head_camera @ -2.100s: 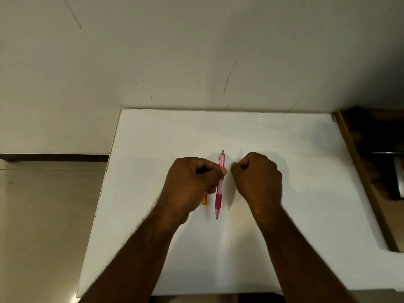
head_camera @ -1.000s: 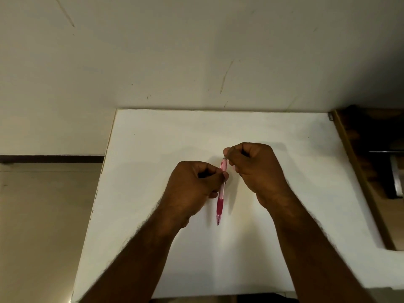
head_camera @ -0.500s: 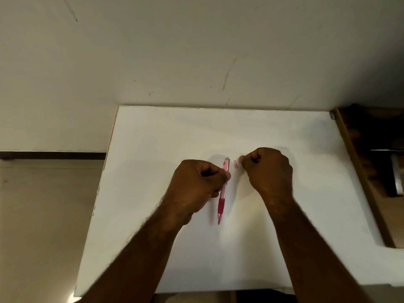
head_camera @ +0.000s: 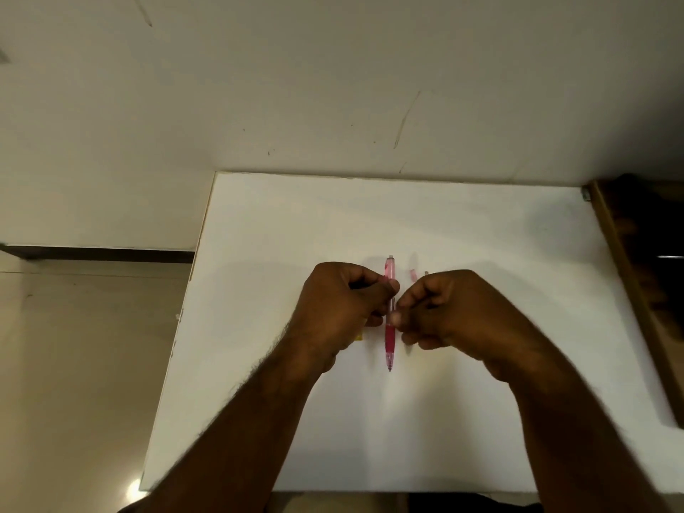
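On the table [head_camera: 518, 253], left hand [head_camera: 340, 309] still grips the pink pen [head_camera: 389, 338]; right hand [head_camera: 455, 312] has returned, pinching it.

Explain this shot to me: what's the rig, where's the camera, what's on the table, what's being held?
There is no machine here. A person works with two bare hands, and one wide-angle camera worn on the head looks forward and down at them, so the arms come in from the bottom edge.

The surface is a white table pushed against a pale wall.

The left hand grips a pink pen around its upper barrel, with the writing tip pointing back toward the person. The right hand is blurred. Its curled fingers reach the pen's middle, but I cannot tell whether they pinch it.

A small pink piece lies on the table just beyond the right hand. A yellow thing peeks out from under the left hand, too hidden to identify.
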